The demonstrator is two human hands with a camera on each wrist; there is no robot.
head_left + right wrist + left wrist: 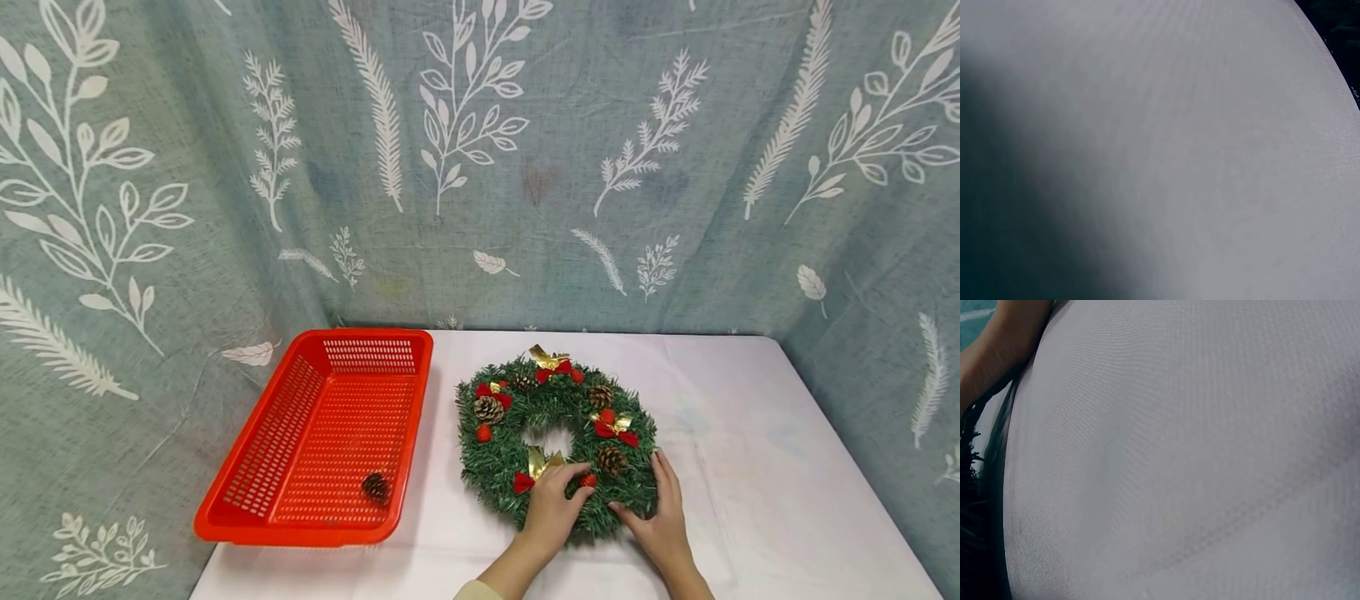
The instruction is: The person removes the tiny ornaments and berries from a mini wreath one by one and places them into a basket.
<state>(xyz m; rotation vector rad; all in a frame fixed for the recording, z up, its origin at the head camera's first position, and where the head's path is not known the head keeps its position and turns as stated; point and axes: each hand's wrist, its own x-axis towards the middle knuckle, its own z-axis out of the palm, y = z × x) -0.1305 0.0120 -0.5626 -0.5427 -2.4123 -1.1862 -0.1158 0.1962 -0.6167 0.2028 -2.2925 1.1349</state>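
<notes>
A green Christmas wreath (487,475), trimmed with pine cones, red bows, gold ribbons and small red berries, lies flat on the table. My left hand (551,508) reaches over its front edge, thumb and forefinger pinching a small red berry (588,481). Beside that hand are a red bow (523,482) and a gold ribbon (536,461), partly covered by it. My right hand (663,525) grips the wreath's front right edge, the thumb on the greenery and the fingers along the outer side. A pine cone (611,460) sits between the two hands. Both wrist views show mostly white cloth.
To the left stands a red plastic basket (412,417) with slotted walls, holding one loose pine cone (376,488). White cloth (750,433) covers the table. A grey-green leaf-patterned curtain (525,167) hangs behind and along both sides.
</notes>
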